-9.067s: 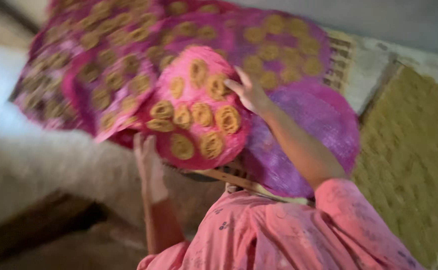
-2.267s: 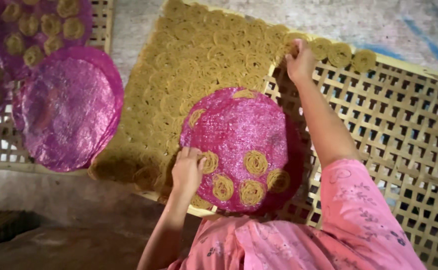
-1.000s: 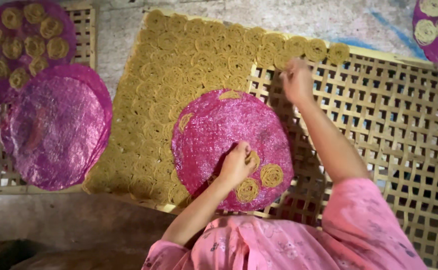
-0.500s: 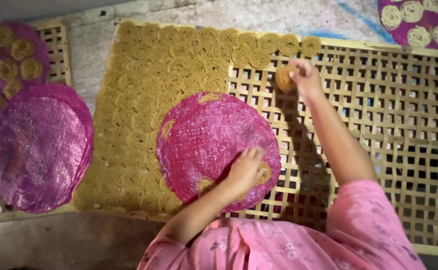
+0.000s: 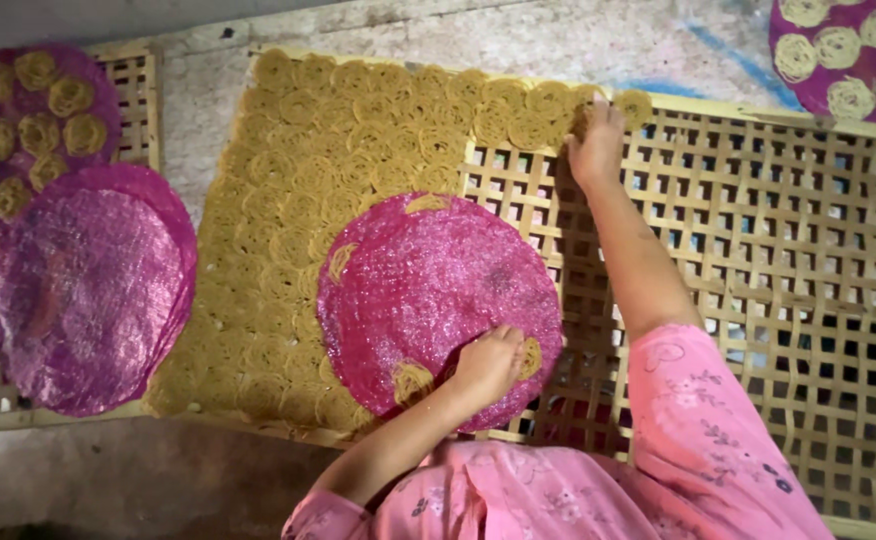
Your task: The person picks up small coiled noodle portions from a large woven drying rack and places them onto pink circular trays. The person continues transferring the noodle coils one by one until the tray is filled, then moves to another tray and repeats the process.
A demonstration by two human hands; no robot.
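Observation:
A round pink mat (image 5: 428, 290) lies on the bamboo lattice tray (image 5: 788, 260), overlapping a field of yellow spiral coils (image 5: 308, 200). My left hand (image 5: 486, 366) rests on the mat's near edge, fingers curled around one yellow coil (image 5: 529, 357). Another coil (image 5: 411, 381) lies on the mat just left of it. My right hand (image 5: 598, 145) reaches far forward, palm down, at the end of the top row of coils, beside the last coil (image 5: 634, 105). What is under that palm is hidden.
A stack of empty pink mats (image 5: 83, 290) lies at the left on another lattice tray (image 5: 138, 80). Behind it is a mat with several coils (image 5: 28, 110). One more loaded mat (image 5: 848, 55) sits at the top right on the concrete floor.
My right hand carried a coil from mid-tray up to the end of the top row. My left hand slid down the mat onto a coil. The mat holds fewer coils than before.

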